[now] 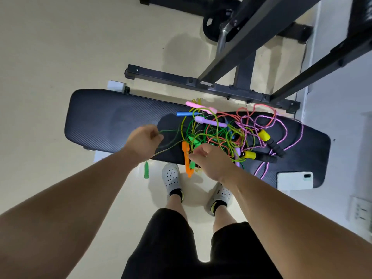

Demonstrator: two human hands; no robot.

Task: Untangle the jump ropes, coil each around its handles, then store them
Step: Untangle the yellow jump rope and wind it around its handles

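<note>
A person stands over a black padded bench (112, 117), both bare arms reaching down to it. The tangle of jump ropes (217, 133) lies heaped on the middle and right of the bench, a knot of green, yellow-green, orange and pink cords with handles poking out. The left hand (144, 142) is closed in a fist around a green cord (170, 130), drawn out taut to the left of the heap. A green handle (146, 170) hangs just below that hand, off the bench's near edge. The right hand (209, 160) sits at the near edge of the heap beside an orange handle (186, 156), fingers curled inward. Its back hides whether they pinch a cord, so I cannot tell. A pink braided rope (261, 121) and two yellow-and-black handles (263, 135) lie at the right, and a phone (295, 180) rests on the bench's right end. This looks like the untangling step, barely begun; nothing is coiled yet. The next move likely calls for steadying the heap while feeding the green cord back through its crossings, rather than pulling knots tighter.
</note>
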